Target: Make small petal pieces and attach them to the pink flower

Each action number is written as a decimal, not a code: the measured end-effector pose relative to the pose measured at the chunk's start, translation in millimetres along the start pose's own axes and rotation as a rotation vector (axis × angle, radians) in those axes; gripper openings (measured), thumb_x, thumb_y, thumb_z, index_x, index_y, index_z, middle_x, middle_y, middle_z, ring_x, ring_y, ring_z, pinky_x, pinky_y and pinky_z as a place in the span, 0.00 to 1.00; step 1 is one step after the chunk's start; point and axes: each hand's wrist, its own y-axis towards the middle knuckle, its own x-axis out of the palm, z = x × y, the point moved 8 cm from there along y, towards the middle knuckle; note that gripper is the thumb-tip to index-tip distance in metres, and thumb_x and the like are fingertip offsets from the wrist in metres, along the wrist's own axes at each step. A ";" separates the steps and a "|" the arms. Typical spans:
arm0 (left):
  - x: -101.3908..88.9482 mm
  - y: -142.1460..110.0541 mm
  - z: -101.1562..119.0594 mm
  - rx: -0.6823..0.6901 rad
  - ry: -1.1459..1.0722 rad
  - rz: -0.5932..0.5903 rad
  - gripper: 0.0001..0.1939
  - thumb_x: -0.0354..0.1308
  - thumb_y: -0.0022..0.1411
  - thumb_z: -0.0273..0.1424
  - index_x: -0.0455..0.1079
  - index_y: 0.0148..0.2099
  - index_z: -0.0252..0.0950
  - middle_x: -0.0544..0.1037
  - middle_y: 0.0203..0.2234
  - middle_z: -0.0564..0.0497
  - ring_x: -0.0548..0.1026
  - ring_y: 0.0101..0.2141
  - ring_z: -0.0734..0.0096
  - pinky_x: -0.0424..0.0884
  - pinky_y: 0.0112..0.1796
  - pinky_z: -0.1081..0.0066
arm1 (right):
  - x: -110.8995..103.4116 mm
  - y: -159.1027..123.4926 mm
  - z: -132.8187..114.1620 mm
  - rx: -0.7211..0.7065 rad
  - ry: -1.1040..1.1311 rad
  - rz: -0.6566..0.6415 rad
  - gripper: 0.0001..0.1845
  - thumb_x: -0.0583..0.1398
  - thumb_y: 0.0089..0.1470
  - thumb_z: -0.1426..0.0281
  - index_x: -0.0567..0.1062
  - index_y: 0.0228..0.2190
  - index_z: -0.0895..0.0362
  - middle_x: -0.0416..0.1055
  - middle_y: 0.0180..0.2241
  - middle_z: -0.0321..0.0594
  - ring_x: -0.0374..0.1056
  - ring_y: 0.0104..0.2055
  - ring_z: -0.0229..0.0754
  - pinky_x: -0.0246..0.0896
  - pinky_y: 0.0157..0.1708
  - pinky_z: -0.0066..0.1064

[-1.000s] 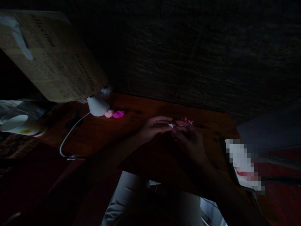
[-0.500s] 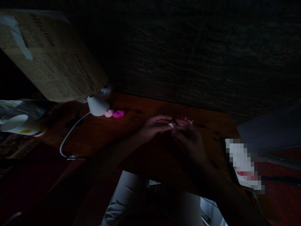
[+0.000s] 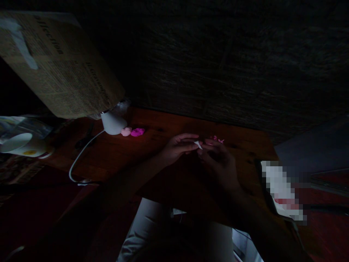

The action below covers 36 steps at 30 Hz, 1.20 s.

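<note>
The scene is very dark. My left hand [image 3: 178, 147] and my right hand [image 3: 219, 162] meet over a reddish wooden table [image 3: 152, 145]. Both pinch a small white piece [image 3: 198, 144] between their fingertips. A small pink shape [image 3: 216, 139] shows just behind my right hand's fingers. A pale pink lump [image 3: 125, 131] and a bright magenta lump [image 3: 137, 131] lie on the table to the left, well apart from both hands.
A white lamp base [image 3: 112, 122] with a white cord [image 3: 79, 156] stands beside the lumps. A newspaper sheet [image 3: 57, 65] hangs over it. A white cup [image 3: 23, 145] lies at far left. A dark tablet-like object [image 3: 278, 189] sits at right. Dark wall behind.
The small white piece between my fingertips has shifted slightly and shows a little more. Both hands stay in nearly the same place.
</note>
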 end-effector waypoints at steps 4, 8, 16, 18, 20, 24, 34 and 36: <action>-0.6 0.1 -0.9 -0.008 0.001 0.008 0.23 0.75 0.44 0.30 0.78 0.45 0.35 0.84 0.35 0.47 0.74 0.30 0.76 0.60 0.28 0.75 | -1.8 -3.8 -7.5 -0.111 -0.098 0.030 0.19 0.71 0.50 0.65 0.77 0.44 0.48 0.82 0.39 0.38 0.74 0.31 0.42 0.70 0.33 0.37; 0.6 -0.3 -2.5 -0.021 0.003 0.004 0.23 0.75 0.44 0.30 0.78 0.45 0.35 0.83 0.36 0.47 0.75 0.31 0.75 0.60 0.29 0.75 | -4.7 -3.8 -4.4 -0.105 -0.125 0.040 0.18 0.71 0.51 0.64 0.77 0.44 0.48 0.82 0.36 0.37 0.74 0.31 0.42 0.70 0.35 0.37; -1.9 -0.5 -6.3 -0.025 0.032 0.022 0.23 0.75 0.44 0.29 0.79 0.46 0.36 0.83 0.37 0.47 0.75 0.31 0.75 0.61 0.30 0.74 | -1.2 -5.0 -11.0 -0.190 -0.216 0.004 0.12 0.68 0.55 0.65 0.78 0.43 0.47 0.81 0.39 0.37 0.75 0.36 0.43 0.70 0.38 0.37; -2.2 0.2 -6.7 -0.023 0.026 0.017 0.24 0.75 0.43 0.29 0.79 0.45 0.36 0.83 0.37 0.47 0.76 0.31 0.75 0.62 0.30 0.75 | -1.3 -6.4 -13.3 -0.218 -0.252 0.022 0.13 0.68 0.55 0.65 0.78 0.44 0.47 0.81 0.39 0.37 0.75 0.35 0.42 0.70 0.36 0.36; -1.8 0.6 -6.8 -0.025 0.019 0.013 0.24 0.76 0.43 0.30 0.79 0.45 0.36 0.83 0.36 0.47 0.76 0.32 0.74 0.62 0.30 0.75 | -2.0 -8.2 -16.6 -0.265 -0.311 0.045 0.14 0.68 0.55 0.67 0.77 0.44 0.47 0.82 0.40 0.37 0.75 0.33 0.41 0.70 0.34 0.35; -0.5 0.2 -5.9 -0.028 0.014 0.020 0.25 0.77 0.41 0.30 0.79 0.44 0.36 0.84 0.35 0.48 0.77 0.32 0.73 0.62 0.30 0.75 | -2.7 -11.3 -23.8 -0.389 -0.433 0.075 0.13 0.67 0.56 0.70 0.77 0.44 0.49 0.82 0.38 0.36 0.75 0.30 0.39 0.70 0.32 0.33; 2.9 -2.5 -4.0 -0.017 0.035 0.024 0.24 0.77 0.41 0.31 0.79 0.44 0.35 0.83 0.33 0.50 0.74 0.27 0.78 0.60 0.27 0.76 | -0.1 -17.7 -34.0 -0.547 -0.553 0.055 0.12 0.65 0.59 0.72 0.78 0.44 0.50 0.81 0.37 0.36 0.73 0.30 0.37 0.70 0.33 0.31; 1.2 -2.4 -4.9 -0.015 0.052 0.032 0.24 0.76 0.42 0.31 0.79 0.44 0.35 0.83 0.34 0.49 0.74 0.28 0.77 0.61 0.28 0.76 | 0.6 -18.5 -36.0 -0.567 -0.558 0.048 0.12 0.65 0.59 0.73 0.79 0.44 0.50 0.81 0.37 0.36 0.73 0.31 0.37 0.70 0.33 0.31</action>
